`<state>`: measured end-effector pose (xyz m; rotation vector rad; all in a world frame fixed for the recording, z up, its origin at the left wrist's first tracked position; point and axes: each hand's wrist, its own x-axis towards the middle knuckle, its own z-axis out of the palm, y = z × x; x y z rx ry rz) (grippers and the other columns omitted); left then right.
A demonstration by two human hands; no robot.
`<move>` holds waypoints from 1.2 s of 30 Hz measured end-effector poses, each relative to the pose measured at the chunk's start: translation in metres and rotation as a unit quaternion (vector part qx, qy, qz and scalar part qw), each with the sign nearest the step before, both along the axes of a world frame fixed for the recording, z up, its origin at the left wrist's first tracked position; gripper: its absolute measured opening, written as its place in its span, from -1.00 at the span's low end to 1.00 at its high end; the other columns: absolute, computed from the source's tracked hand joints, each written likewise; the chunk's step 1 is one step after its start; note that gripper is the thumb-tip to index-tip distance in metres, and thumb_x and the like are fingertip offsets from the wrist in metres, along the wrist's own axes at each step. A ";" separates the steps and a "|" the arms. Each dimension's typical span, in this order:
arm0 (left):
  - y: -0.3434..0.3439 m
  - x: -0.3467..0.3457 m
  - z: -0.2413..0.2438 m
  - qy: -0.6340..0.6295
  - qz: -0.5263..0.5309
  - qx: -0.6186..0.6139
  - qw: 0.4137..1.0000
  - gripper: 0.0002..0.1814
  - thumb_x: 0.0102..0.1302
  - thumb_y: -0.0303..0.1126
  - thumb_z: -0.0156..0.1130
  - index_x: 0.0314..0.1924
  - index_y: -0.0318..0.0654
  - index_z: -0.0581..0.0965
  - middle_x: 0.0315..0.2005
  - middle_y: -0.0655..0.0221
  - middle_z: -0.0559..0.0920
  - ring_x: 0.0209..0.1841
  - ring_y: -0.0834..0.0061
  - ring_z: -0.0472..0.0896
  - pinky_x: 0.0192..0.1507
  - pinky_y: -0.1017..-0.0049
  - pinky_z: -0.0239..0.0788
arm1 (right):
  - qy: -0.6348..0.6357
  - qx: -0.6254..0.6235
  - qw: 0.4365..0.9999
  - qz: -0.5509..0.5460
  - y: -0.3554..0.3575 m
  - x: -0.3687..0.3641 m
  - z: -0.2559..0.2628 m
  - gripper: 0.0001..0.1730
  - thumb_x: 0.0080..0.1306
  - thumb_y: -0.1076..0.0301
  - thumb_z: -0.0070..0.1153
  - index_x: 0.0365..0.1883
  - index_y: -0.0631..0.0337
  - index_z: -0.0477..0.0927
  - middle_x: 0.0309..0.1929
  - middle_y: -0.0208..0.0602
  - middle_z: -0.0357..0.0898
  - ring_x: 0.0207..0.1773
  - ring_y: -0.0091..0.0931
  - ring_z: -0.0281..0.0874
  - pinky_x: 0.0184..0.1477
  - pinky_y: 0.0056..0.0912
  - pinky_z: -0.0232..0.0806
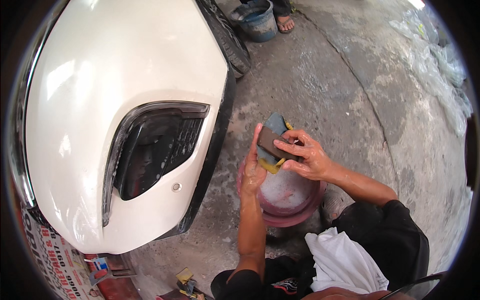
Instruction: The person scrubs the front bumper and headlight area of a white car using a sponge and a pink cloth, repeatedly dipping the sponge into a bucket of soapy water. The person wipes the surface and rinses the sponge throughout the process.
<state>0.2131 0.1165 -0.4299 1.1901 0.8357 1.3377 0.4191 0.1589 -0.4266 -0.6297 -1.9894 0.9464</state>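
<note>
My left hand (256, 168) is wet and holds a yellow-edged, grey-blue sheet or cloth (275, 122) from its left side. Pressed on that sheet is a brown block (272, 142), gripped by the fingers of my right hand (305, 155). Suds cling to both hands. Below them stands a pink-red plastic basin (290, 220) of foamy water (287, 187). To the left is a white car bumper (150, 228) with a dark fog lamp recess (150, 157) that carries some drops and suds.
A person's sandalled foot (285, 24) is beside a dark bucket (258, 24) near the car tyre (230, 45). Clear plastic sheeting (438, 60) lies at the upper right. A white cloth (343, 262) rests on my lap. Yellow scraps (184, 275) and a printed banner (62, 262) are at the lower left.
</note>
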 end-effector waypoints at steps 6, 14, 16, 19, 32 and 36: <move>-0.004 0.004 0.005 0.215 0.143 -0.019 0.966 -0.36 0.53 -0.34 0.21 0.50 -0.17 0.20 0.35 0.21 0.42 0.30 0.41 0.46 0.24 0.42 0.39 | -0.031 -0.089 0.996 0.003 -0.008 -0.014 0.013 -0.20 0.06 -0.17 0.55 0.23 0.01 0.67 0.34 0.06 0.26 0.20 -0.12 0.42 0.28 -0.07 0.32; -0.021 0.033 0.003 -0.175 0.039 -0.083 0.980 -0.17 0.54 0.35 -0.28 0.51 -0.15 0.10 0.32 0.21 0.35 0.37 0.32 0.34 0.47 0.25 0.09 | -0.013 -0.255 0.967 0.024 0.000 -0.020 -0.025 -0.34 0.10 0.03 0.50 0.11 0.17 0.64 0.07 0.08 0.47 0.07 -0.18 0.52 0.22 -0.15 0.37; -0.025 0.030 -0.025 -0.109 0.068 -0.073 0.989 -0.15 0.54 0.36 -0.31 0.54 -0.14 0.06 0.38 0.18 0.30 0.40 0.29 0.32 0.48 0.23 0.08 | 0.031 -0.439 0.893 0.093 -0.008 -0.027 -0.021 -0.46 0.18 0.13 0.39 0.07 0.20 0.60 -0.07 -0.05 0.53 -0.01 -0.26 0.53 0.12 -0.18 0.41; -0.021 0.025 -0.050 0.240 0.164 -0.079 0.954 -0.27 0.58 0.17 -0.11 0.47 -0.24 0.22 0.39 0.00 0.36 0.42 0.08 0.35 0.44 0.16 0.14 | 0.000 -0.332 0.941 0.072 0.007 -0.033 -0.040 -0.56 0.22 0.18 0.23 0.00 0.22 0.54 -0.25 -0.23 0.50 -0.15 -0.35 0.50 -0.05 -0.24 0.42; -0.054 -0.019 -0.139 0.700 -0.174 -0.223 0.655 -0.58 0.39 -0.14 0.15 0.09 -0.22 0.67 -0.07 -0.03 0.73 -0.04 0.04 0.72 0.08 0.11 0.51 | -0.587 0.042 0.755 0.288 0.036 -0.094 -0.108 -0.40 0.26 0.15 0.17 0.24 0.23 0.59 0.06 0.04 0.71 0.16 -0.04 0.66 0.18 0.03 0.48; -0.074 -0.007 -0.164 0.682 -0.151 -0.261 0.666 -0.57 0.42 -0.13 0.11 0.11 -0.22 0.66 -0.04 -0.01 0.72 0.01 0.09 0.71 0.11 0.13 0.50 | -0.610 0.059 0.690 0.385 0.035 -0.127 -0.157 -0.40 0.24 0.14 0.19 0.23 0.19 0.62 0.09 0.00 0.70 0.18 -0.07 0.65 0.19 0.01 0.47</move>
